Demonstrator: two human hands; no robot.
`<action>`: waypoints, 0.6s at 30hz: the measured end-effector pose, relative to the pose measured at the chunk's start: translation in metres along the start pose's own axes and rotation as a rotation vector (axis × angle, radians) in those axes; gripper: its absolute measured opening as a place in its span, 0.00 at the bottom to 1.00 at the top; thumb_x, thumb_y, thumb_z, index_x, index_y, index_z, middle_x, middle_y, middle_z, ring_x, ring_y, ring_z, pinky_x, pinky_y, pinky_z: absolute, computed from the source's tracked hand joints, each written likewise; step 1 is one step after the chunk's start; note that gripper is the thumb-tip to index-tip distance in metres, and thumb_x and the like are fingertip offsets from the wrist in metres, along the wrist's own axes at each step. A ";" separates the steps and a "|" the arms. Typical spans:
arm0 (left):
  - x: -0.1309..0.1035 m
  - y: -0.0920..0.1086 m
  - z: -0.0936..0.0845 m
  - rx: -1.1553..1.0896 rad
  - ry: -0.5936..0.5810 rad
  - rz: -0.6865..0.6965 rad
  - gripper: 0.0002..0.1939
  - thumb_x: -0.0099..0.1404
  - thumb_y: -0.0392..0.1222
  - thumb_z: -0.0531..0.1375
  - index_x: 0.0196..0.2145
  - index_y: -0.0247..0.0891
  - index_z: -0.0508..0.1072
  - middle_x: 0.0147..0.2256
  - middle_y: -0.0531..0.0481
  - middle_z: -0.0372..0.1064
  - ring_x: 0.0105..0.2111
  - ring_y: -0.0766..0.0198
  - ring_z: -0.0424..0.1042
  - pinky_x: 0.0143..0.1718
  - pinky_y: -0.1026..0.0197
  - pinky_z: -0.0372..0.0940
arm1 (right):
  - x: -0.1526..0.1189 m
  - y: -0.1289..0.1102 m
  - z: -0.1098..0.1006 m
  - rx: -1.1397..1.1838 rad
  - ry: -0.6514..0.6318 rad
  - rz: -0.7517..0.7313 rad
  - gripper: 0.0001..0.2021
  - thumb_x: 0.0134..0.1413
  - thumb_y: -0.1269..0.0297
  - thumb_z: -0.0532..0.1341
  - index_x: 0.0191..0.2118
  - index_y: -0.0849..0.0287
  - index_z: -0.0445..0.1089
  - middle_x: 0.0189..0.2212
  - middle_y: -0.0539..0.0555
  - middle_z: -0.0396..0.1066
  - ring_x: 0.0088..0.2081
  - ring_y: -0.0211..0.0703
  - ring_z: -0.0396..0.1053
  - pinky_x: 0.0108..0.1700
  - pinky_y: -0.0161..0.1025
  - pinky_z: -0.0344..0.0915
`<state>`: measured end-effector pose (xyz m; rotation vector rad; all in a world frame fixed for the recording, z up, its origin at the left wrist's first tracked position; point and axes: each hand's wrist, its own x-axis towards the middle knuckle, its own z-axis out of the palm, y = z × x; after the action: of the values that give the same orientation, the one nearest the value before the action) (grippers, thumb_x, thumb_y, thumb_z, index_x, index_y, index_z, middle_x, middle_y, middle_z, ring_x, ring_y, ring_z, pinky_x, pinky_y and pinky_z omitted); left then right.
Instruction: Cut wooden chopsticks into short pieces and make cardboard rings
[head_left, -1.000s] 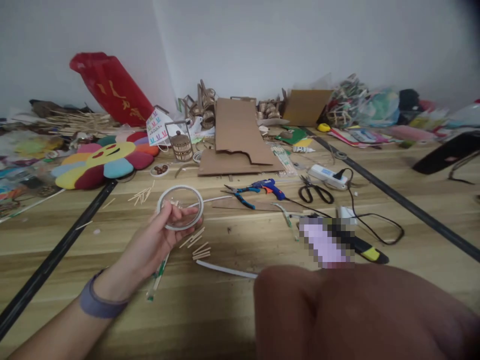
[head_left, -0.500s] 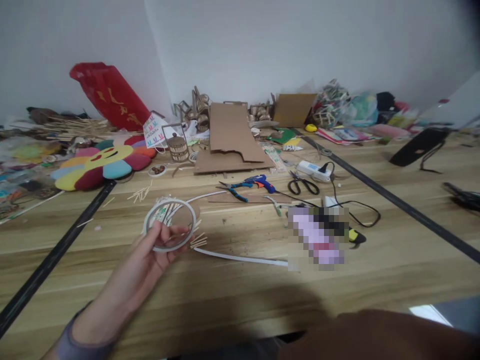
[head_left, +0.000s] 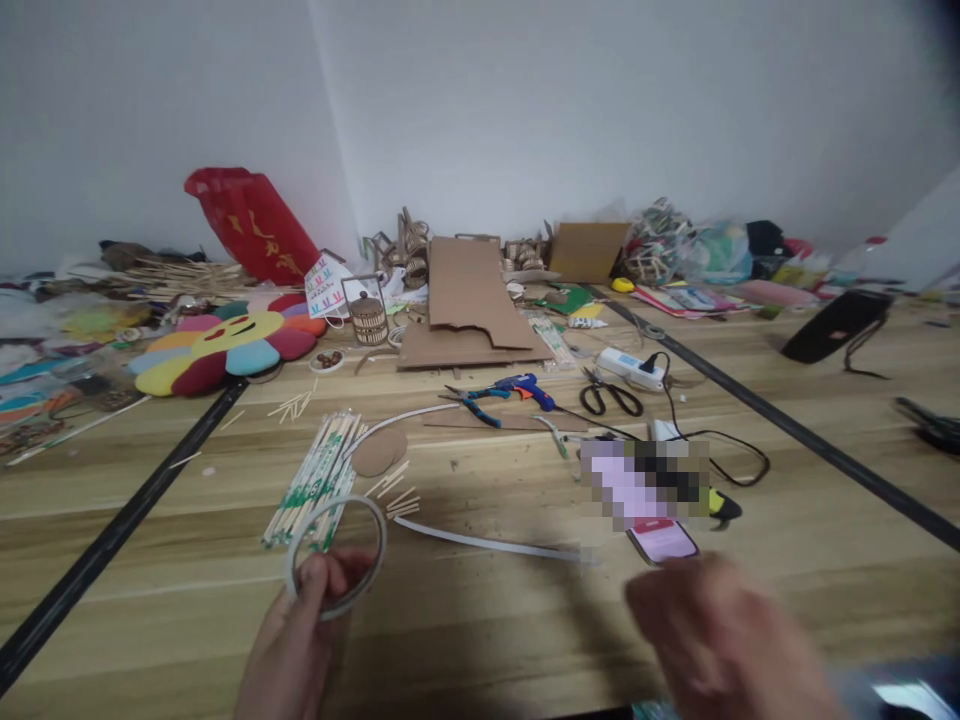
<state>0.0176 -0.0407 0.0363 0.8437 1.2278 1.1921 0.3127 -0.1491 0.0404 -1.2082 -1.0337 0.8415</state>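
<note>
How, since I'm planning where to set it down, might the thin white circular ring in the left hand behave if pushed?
The thin white circular ring is probably fairly stiff, since it looks round though the left hand grips only one side. Its narrow band and open centre suggest low weight. On edge, it would likely roll, given its round outline.

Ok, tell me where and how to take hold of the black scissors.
Grip the looped handles, probably with the right hand, from the near side: the scissors lie with loops toward the person and blades pointing away. The left hand holds a ring.
</note>
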 end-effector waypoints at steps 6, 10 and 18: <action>-0.015 -0.025 0.014 0.322 -0.135 0.101 0.28 0.58 0.70 0.55 0.20 0.41 0.67 0.33 0.49 0.78 0.37 0.56 0.74 0.40 0.62 0.69 | 0.027 0.068 0.028 -0.975 -0.188 -0.375 0.10 0.63 0.64 0.54 0.44 0.55 0.71 0.40 0.58 0.74 0.39 0.51 0.69 0.39 0.45 0.64; -0.011 -0.039 0.019 0.620 -0.377 0.331 0.24 0.67 0.61 0.49 0.29 0.42 0.75 0.32 0.49 0.78 0.34 0.59 0.76 0.38 0.63 0.71 | 0.041 0.085 0.021 -1.249 -0.148 -0.392 0.14 0.56 0.72 0.60 0.48 0.56 0.71 0.41 0.58 0.73 0.40 0.53 0.68 0.39 0.45 0.61; 0.014 -0.069 0.029 1.195 -0.676 1.158 0.13 0.62 0.36 0.57 0.44 0.42 0.75 0.60 0.44 0.64 0.59 0.56 0.64 0.58 0.60 0.62 | 0.083 0.078 0.023 -1.328 -0.208 -0.502 0.06 0.55 0.74 0.62 0.32 0.54 0.72 0.31 0.52 0.73 0.36 0.49 0.66 0.37 0.42 0.53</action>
<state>0.0591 -0.0389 -0.0273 2.8289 0.7222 0.6919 0.3196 -0.0510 -0.0207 -1.7887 -2.0854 -0.2558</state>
